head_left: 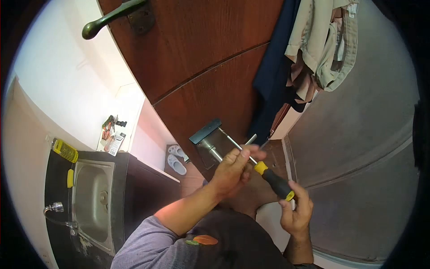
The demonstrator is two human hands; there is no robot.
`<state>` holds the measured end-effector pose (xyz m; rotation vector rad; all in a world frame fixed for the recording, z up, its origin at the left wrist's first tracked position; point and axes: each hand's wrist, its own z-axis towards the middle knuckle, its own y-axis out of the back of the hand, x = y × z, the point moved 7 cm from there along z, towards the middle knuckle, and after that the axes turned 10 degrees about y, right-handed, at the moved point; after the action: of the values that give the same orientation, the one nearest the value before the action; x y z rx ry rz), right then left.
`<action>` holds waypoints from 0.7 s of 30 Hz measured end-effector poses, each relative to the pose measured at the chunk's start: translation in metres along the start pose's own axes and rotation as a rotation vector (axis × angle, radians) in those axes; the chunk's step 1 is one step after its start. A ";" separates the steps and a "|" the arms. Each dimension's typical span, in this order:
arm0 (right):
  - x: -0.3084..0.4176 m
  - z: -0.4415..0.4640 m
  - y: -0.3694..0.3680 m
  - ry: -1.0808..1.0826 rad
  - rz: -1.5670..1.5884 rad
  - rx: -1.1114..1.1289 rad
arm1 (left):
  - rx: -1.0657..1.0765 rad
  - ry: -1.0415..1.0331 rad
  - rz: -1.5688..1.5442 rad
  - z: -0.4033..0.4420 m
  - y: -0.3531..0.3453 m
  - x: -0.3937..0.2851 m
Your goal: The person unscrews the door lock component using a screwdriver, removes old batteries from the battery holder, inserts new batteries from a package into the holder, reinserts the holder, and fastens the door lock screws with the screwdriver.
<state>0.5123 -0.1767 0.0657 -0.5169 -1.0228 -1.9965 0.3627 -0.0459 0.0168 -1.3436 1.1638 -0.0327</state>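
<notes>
My right hand (296,210) has its fingers on the butt end of a screwdriver (274,180) with a black and yellow handle. The screwdriver's long metal shaft slants up and left, past my left hand (233,168), toward a dark bar (206,131). A silver tube (216,154) runs from under this bar into my closed left hand, like the handle of a squeegee; its exact kind is unclear. My left fingers also lie against the screwdriver shaft. Another thin metal piece (251,139) sticks out above my left hand, its other end hidden.
A brown wooden door (197,67) with a lever handle (114,19) stands ahead, with trousers (320,45) hanging at its right. At left are a steel sink (92,201), a tap (56,207) and a yellow bottle (66,150). Light clogs (177,164) rest on the floor.
</notes>
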 end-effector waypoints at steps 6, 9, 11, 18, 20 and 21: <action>0.014 0.018 0.006 0.033 -0.063 -0.015 | 0.124 0.009 0.068 0.003 0.014 0.003; 0.020 0.019 0.007 0.144 -0.164 -0.099 | 0.072 -0.007 0.089 0.008 0.018 0.004; 0.014 0.013 0.013 0.141 -0.203 -0.115 | 0.064 -0.026 0.078 0.003 0.011 -0.005; 0.014 0.014 0.006 0.162 -0.188 -0.104 | 0.092 -0.017 -0.026 0.009 0.020 -0.003; 0.010 0.008 0.007 0.146 -0.178 -0.098 | 0.081 -0.020 -0.042 0.003 0.012 -0.006; -0.004 0.006 0.007 0.017 -0.135 0.000 | 0.126 -0.001 -0.049 0.001 0.003 -0.011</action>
<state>0.5202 -0.1719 0.0701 -0.4403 -1.0724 -2.1158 0.3563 -0.0382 0.0212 -1.2605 1.1094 -0.1383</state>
